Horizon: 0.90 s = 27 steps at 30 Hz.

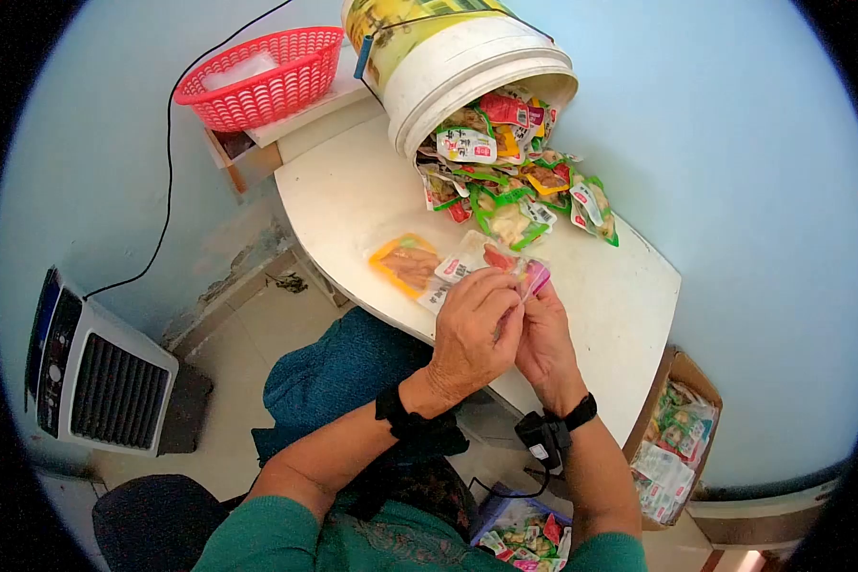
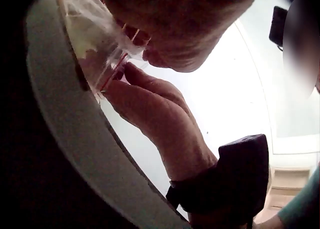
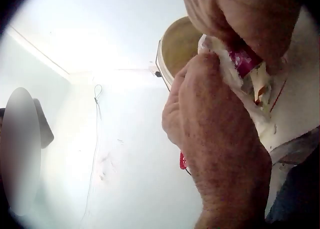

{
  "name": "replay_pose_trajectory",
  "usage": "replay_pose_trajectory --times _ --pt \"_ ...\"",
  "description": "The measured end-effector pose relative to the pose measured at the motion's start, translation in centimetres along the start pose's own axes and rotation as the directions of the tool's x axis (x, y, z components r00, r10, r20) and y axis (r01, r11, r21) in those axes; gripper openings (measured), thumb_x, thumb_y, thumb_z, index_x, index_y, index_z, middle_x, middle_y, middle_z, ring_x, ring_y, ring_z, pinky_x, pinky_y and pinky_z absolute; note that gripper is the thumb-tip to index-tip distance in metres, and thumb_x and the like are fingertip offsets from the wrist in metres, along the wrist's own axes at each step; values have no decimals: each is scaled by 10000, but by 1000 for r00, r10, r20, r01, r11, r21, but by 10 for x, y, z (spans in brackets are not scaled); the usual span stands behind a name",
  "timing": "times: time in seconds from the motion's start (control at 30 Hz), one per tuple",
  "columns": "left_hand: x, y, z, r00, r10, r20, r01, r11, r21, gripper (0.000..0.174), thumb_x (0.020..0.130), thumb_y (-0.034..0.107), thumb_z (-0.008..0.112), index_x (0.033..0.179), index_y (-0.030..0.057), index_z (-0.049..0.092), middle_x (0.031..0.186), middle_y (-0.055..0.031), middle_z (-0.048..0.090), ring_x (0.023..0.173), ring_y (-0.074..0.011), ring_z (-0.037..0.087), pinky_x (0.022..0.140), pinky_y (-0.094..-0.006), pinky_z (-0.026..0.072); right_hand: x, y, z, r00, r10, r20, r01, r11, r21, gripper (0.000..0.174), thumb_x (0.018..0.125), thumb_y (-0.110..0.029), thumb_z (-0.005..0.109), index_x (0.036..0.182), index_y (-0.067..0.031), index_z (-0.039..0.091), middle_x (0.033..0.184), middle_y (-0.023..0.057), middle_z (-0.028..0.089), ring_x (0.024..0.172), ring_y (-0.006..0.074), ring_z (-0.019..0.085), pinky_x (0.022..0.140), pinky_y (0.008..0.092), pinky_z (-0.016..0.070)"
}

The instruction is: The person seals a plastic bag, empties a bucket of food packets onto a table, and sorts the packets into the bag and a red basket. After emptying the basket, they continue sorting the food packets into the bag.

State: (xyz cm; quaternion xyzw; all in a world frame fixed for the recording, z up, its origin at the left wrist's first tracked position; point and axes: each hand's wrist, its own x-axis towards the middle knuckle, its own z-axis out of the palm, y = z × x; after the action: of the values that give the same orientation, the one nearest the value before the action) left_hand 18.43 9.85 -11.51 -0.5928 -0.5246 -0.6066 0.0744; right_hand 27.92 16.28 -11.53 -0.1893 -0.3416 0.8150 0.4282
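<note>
wearing green sleeves at the bottom of the head view, closest to the camera, and reaching both forearms over the near edge of a white table. holding the mouth of a clear bag there, on the near side of a tipped bucket. curling the fingers of the left hand down toward the thumb, nearly closed, and pinching the bag's film. pinching likewise with the right hand, thumb and fingers almost meeting beside a purple piece; not being able to tell if gripping that piece too, or only the film around it. showing an orange packet and a whitish packet side by side toward the far end, seemingly within the film. bringing the fingertips close to a red line across the bag, probably a press seal.

seeming to be working at the opening, either filling or closing, without it being clear which. for doing this well, best resting the packets' weight on the table rather than hanging it from the pinch, keeping the purple piece clear of the red line, then pressing evenly from one end, smoothing out creases ahead of the thumb.
</note>
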Motion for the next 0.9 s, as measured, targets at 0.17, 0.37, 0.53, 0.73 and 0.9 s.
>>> replay_pose_trajectory --times 0.17,0.37,0.53,0.73,0.9 --pt "-6 -4 1 999 10 33 -11 1000 1 121 763 17 675 870 18 619 1048 -154 663 1039 -366 617 927 -448 481 0 6 -10 988 62 -144 -96 966 -239 245 969 -72 558 1201 10 555 1139 111 635 968 164 619 801 288 531" --pt "-12 -2 -2 997 36 61 -38 999 22 135 761 17 676 886 13 625 1048 -150 663 1050 -357 615 927 -448 479 4 11 -27 994 -91 -62 24 726 -687 151 942 -75 568 1020 17 660 999 85 679 895 116 595 758 267 505" --pt "-15 -4 -2 996 45 75 -48 998 35 142 762 17 677 895 10 629 1042 -152 663 1055 -349 615 918 -443 480 3 1 -19 992 25 -126 -85 863 -499 188 936 -28 511 1087 9 617 1024 83 655 908 146 599 772 290 510" --pt "-16 -5 -2 997 39 70 -41 999 29 129 756 8 680 872 6 622 1021 -154 664 1025 -350 623 905 -443 485 -2 1 -4 984 156 -84 -172 952 -253 259 909 24 492 1160 0 552 1049 83 614 906 174 592 770 311 521" --pt "-17 -5 -3 996 62 65 -61 998 -17 136 746 -5 686 861 8 616 1017 -147 665 1000 -348 629 879 -434 496 -2 -3 2 992 67 -105 -106 893 -438 151 872 21 546 1006 5 612 915 63 641 783 165 598 670 310 513"
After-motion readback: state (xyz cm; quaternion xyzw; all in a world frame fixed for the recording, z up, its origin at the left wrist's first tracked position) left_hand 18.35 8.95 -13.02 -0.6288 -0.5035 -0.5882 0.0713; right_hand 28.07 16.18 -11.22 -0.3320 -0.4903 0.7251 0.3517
